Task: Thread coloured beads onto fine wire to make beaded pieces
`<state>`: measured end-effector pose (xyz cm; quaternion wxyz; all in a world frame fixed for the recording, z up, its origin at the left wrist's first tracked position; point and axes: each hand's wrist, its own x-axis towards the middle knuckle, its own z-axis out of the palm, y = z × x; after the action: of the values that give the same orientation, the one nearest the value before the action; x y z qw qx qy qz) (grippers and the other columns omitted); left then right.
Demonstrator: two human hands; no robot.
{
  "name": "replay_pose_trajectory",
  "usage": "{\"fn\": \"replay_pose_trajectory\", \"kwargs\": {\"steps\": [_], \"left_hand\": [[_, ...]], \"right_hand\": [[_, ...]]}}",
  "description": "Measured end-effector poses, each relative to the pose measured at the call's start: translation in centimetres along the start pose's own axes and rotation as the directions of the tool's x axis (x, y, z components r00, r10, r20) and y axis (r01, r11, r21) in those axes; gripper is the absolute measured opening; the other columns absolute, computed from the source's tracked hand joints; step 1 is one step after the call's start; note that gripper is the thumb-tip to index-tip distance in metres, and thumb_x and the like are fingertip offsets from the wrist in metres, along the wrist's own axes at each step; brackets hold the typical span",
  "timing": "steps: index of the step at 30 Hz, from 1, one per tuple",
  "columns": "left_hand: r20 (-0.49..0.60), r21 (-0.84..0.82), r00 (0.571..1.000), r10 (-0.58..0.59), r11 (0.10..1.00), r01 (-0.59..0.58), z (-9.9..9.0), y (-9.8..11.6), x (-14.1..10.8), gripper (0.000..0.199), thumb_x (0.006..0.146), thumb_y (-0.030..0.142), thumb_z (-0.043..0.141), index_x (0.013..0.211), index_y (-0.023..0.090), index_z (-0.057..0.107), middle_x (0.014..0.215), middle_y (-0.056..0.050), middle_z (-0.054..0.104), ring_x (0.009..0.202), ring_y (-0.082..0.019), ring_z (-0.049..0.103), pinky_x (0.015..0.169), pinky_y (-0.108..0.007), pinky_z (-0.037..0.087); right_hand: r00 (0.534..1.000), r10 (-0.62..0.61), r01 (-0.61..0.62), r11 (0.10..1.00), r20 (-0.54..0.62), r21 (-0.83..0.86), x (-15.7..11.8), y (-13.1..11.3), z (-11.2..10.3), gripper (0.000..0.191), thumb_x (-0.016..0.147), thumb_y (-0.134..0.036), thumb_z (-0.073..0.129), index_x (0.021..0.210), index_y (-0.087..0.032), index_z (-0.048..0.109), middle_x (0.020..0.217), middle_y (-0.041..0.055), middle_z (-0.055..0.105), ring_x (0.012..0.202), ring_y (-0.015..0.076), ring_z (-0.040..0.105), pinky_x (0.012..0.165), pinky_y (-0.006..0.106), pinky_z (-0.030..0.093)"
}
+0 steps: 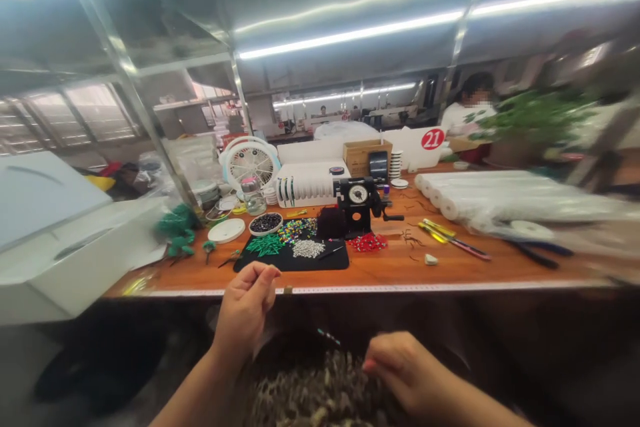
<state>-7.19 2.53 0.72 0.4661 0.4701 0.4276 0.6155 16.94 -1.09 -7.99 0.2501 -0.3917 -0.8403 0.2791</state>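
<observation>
My left hand [245, 310] is raised in front of the table edge, its fingertips pinched together. My right hand [400, 370] is lower and to the right, its fingers curled inward. Between them, a short strand of small teal and pink beads [329, 337] floats in the air, and any wire through it is too thin to see. Neither hand clearly holds it. Below my hands lies leopard-print fabric [320, 393] on my lap. The nearest table items are a black mat [330, 257] with heaps of loose beads and a green beaded sprig [264, 245].
An orange wooden table [400, 270] with a measuring tape along its edge holds a bowl of dark beads [265, 223], a black dial machine [357, 203], white rolls [500, 193] and pliers [537, 255]. A white box [65, 233] stands left. A co-worker [467, 113] sits behind a plant.
</observation>
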Motion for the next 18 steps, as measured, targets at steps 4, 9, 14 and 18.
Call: {"fn": "replay_pose_trajectory", "kwargs": {"steps": [4, 9, 14, 18], "left_hand": [[0.248, 0.054, 0.969, 0.017, 0.998, -0.031, 2.5, 1.9, -1.6, 0.024, 0.077, 0.039, 0.063, 0.069, 0.017, 0.061, 0.043, 0.006, 0.038, 0.041, -0.006, 0.029, 0.041, -0.019, 0.021], [0.525, 0.298, 0.850, 0.034, 0.928, -0.222, 7.0, 2.2, -3.0, 0.021, 0.078, 0.034, 0.061, 0.067, 0.017, 0.067, 0.066, -0.007, 0.065, 0.061, -0.017, 0.057, 0.059, -0.027, 0.043], [0.385, 0.357, 0.919, 0.088, 0.904, -0.237, 6.1, 1.0, -1.7, 0.022, 0.079, 0.035, 0.061, 0.066, 0.017, 0.066, 0.059, -0.003, 0.060, 0.057, -0.014, 0.052, 0.055, -0.024, 0.040], [0.127, 0.089, 0.990, 0.066, 0.993, -0.078, 3.8, 0.7, 0.3, 0.026, 0.074, 0.042, 0.066, 0.071, 0.017, 0.062, 0.044, 0.007, 0.035, 0.041, -0.006, 0.029, 0.040, -0.018, 0.023]], "right_hand": [[0.994, 0.012, -0.023, 0.995, 0.111, 0.098, 0.3, -0.4, -1.0, 0.029, 0.090, -0.029, 0.043, 0.079, -0.018, 0.067, 0.076, 0.0038, 0.062, 0.072, 0.0142, 0.056, 0.069, 0.023, 0.041], [0.994, -0.018, -0.036, 0.885, 0.110, 0.465, 2.3, -2.8, -0.8, 0.042, 0.078, -0.033, 0.062, 0.118, -0.021, 0.057, 0.109, 0.0068, 0.060, 0.099, 0.0214, 0.054, 0.087, 0.030, 0.042], [0.995, 0.082, -0.104, 0.828, 0.064, 0.550, 2.6, -2.1, 0.8, 0.035, 0.087, -0.040, 0.047, 0.068, -0.015, 0.060, 0.062, -0.0023, 0.053, 0.059, 0.0096, 0.046, 0.054, 0.018, 0.038], [0.993, 0.115, -0.106, 0.951, -0.013, 0.292, 2.2, -0.4, -0.8, 0.022, 0.083, -0.023, 0.053, 0.063, -0.015, 0.059, 0.063, -0.0027, 0.055, 0.058, 0.0088, 0.047, 0.054, 0.018, 0.036]]}}
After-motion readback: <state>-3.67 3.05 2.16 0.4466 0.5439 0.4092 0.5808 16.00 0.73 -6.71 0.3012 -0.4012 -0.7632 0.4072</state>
